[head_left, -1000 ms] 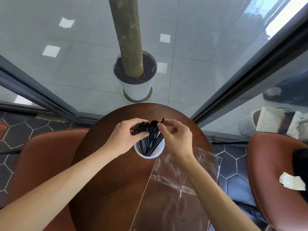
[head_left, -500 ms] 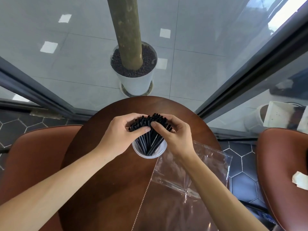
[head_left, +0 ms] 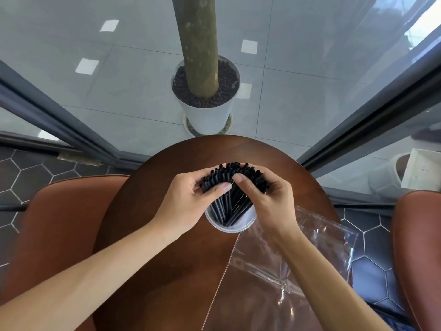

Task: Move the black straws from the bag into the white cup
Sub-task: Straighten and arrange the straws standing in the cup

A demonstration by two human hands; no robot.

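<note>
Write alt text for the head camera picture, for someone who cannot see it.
Seen from above, a left hand and right hand grip a fanned bundle of black straws standing in a white cup on a round wooden table. A clear plastic bag lies beside the cup.

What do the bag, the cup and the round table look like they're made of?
The bag looks like thin clear plastic film: see-through, creased, with glints. The white cup seems smooth plastic or coated paper; its thin pale rim leaves that open. The table has a glossy reddish-brown surface, likely polished wood or veneer, with a stitched brown mat lying on it.
</note>
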